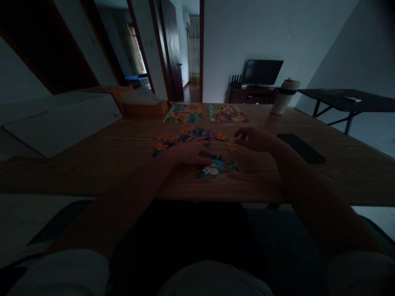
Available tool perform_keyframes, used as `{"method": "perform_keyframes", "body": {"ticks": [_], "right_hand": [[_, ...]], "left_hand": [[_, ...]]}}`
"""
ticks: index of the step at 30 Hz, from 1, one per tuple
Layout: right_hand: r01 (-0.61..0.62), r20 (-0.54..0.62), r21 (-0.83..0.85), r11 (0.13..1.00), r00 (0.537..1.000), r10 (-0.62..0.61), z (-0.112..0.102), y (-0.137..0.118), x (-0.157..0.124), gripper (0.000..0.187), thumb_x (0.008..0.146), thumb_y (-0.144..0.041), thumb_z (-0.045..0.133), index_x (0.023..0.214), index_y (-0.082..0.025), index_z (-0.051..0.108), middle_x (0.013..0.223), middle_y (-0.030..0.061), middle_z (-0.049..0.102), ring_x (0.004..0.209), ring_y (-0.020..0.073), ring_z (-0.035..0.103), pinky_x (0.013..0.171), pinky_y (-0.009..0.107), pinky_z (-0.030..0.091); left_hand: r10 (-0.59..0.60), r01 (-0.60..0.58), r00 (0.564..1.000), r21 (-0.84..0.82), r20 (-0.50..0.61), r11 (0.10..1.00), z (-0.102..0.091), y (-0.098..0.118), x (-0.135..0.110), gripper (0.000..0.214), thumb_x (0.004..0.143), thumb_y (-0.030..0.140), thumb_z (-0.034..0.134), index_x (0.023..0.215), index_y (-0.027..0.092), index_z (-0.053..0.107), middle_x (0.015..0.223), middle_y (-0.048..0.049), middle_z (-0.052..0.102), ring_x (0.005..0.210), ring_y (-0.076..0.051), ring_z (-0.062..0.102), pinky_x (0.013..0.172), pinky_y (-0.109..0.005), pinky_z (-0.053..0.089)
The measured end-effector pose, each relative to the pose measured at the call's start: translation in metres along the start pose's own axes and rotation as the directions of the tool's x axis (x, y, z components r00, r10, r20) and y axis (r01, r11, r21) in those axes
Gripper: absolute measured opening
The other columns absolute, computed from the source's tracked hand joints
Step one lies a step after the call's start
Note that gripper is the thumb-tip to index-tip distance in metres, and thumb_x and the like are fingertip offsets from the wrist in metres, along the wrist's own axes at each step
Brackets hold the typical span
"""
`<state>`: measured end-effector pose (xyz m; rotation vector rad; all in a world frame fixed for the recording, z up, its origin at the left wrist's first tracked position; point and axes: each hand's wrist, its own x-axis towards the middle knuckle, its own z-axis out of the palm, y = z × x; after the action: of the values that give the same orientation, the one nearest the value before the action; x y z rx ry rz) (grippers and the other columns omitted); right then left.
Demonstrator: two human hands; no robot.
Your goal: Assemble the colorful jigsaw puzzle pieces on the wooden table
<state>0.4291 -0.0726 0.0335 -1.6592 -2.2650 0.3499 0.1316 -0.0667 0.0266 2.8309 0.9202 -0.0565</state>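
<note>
My left hand (194, 152) lies palm down with its fingers spread, over the near edge of a pile of jigsaw puzzle pieces (197, 132). Beside its fingertips is a joined section of puzzle (212, 169), teal with a white animal on it. Another small teal cluster of pieces (233, 166) sits just right of that section. My right hand (252, 139) hovers low with bent fingers, thumb and forefinger apart, and no piece shows between them. Close to its fingertips lies an orange puzzle piece (232, 146). A second orange piece (221, 137) rests at the pile's right end.
Two colourful picture sheets (183, 113) (228, 114) lie behind the pile. On the right are a black phone (300, 147) and a light tumbler (285, 98). An orange box (146, 107) and a large white box (61, 119) stand at the left of the wooden table (123, 164).
</note>
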Motion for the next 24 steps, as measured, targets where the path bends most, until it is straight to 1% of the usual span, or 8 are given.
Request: {"method": "perform_keyframes", "body": {"ticks": [2,5,7,9,12,19,22,24], "right_hand": [[0.003,0.034,0.001,1.000,0.999,-0.003,-0.006,0.000,-0.003,0.036,0.088,-0.044,0.068,0.114,-0.019,0.070,0.097,0.0094,0.073,0.081,0.0216,0.067,0.070,0.033,0.050],[0.028,0.218,0.013,1.000,0.975,-0.030,-0.010,-0.011,-0.012,0.044,0.078,-0.049,0.079,0.111,-0.021,0.072,0.098,0.0088,0.073,0.082,0.0229,0.068,0.070,0.033,0.051],[0.032,0.355,0.011,0.999,0.934,-0.033,-0.009,-0.020,-0.019,0.050,0.070,-0.053,0.084,0.109,-0.024,0.073,0.096,0.0074,0.073,0.080,0.0226,0.069,0.070,0.032,0.051],[0.040,0.432,0.003,0.999,0.901,-0.038,-0.005,-0.028,-0.023,0.055,0.064,-0.057,0.087,0.106,-0.025,0.073,0.094,0.0061,0.073,0.079,0.0227,0.069,0.068,0.032,0.051],[0.048,0.435,0.001,0.999,0.900,-0.044,0.001,-0.031,-0.022,0.060,0.059,-0.060,0.088,0.105,-0.025,0.072,0.096,0.0056,0.073,0.082,0.0240,0.069,0.069,0.032,0.051],[0.001,0.358,-0.047,0.999,0.934,0.016,0.004,-0.012,-0.008,0.045,0.077,-0.047,0.078,0.115,-0.023,0.072,0.103,0.0093,0.073,0.087,0.0245,0.070,0.073,0.032,0.052],[0.011,0.360,-0.076,0.997,0.933,0.017,0.002,-0.013,-0.008,0.049,0.081,-0.044,0.075,0.125,-0.024,0.069,0.105,0.0090,0.073,0.088,0.0242,0.070,0.075,0.032,0.052],[0.039,0.345,-0.094,0.995,0.939,-0.004,0.001,-0.019,-0.010,0.055,0.084,-0.042,0.071,0.134,-0.023,0.065,0.107,0.0095,0.073,0.090,0.0238,0.070,0.078,0.032,0.052]], "left_hand": [[-0.039,0.039,0.997,0.000,-0.065,0.999,0.000,-0.008,-0.001,0.052,0.099,0.059,0.047,0.144,0.036,0.058,0.161,-0.0021,0.042,0.150,-0.031,0.027,0.122,-0.051,0.016],[-0.123,0.127,0.979,0.016,-0.164,0.992,0.000,-0.024,-0.002,0.053,0.099,0.056,0.047,0.143,0.029,0.058,0.154,-0.0051,0.050,0.146,-0.029,0.034,0.122,-0.049,0.018],[-0.154,0.160,0.977,0.027,-0.150,0.987,0.000,-0.032,-0.003,0.054,0.095,0.058,0.052,0.141,0.031,0.060,0.152,-0.0053,0.052,0.145,-0.031,0.036,0.122,-0.051,0.018],[-0.162,0.166,0.981,0.035,-0.107,0.985,0.000,-0.037,-0.004,0.055,0.093,0.060,0.056,0.140,0.033,0.061,0.152,-0.0049,0.052,0.145,-0.032,0.035,0.121,-0.053,0.019],[-0.166,0.170,0.981,0.038,-0.096,0.985,0.000,-0.040,-0.004,0.052,0.092,0.059,0.057,0.137,0.034,0.063,0.153,-0.0043,0.051,0.146,-0.032,0.034,0.120,-0.054,0.021],[-0.220,0.221,0.971,0.002,-0.094,0.975,-0.006,-0.043,-0.009,0.039,0.087,0.055,0.064,0.113,0.029,0.075,0.147,-0.0048,0.057,0.140,-0.033,0.041,0.117,-0.051,0.029],[-0.245,0.246,0.963,-0.002,-0.110,0.969,-0.007,-0.039,-0.010,0.048,0.088,0.059,0.061,0.125,0.030,0.071,0.157,-0.0050,0.046,0.143,-0.033,0.038,0.120,-0.050,0.025],[-0.233,0.234,0.970,0.004,-0.073,0.972,-0.006,-0.033,-0.009,0.057,0.091,0.062,0.055,0.138,0.031,0.062,0.161,-0.0053,0.040,0.148,-0.033,0.031,0.122,-0.051,0.019]]}}
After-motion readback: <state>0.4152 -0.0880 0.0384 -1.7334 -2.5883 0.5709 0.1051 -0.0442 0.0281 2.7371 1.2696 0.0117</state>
